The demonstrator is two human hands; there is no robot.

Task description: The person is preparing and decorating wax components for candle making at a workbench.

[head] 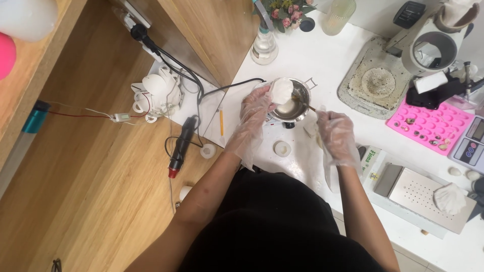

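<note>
Both my hands wear thin clear plastic gloves. My left hand (pixel 254 108) holds a white shell-shaped piece (pixel 281 90) over a small metal pot (pixel 301 95) with pale liquid in it. My right hand (pixel 335 132) grips the end of a thin stick (pixel 306 106) that reaches into the pot from the right. The pot stands on the white counter (pixel 322 60) in front of me.
A pink mould (pixel 433 123) with small pieces, a scale (pixel 471 143), a metal plate (pixel 421 191) bearing a white shell, a stained heating plate (pixel 375 80), a glass bottle (pixel 263 48), a white disc (pixel 282 148), a black tool (pixel 180 146) with cables on the wooden surface at left.
</note>
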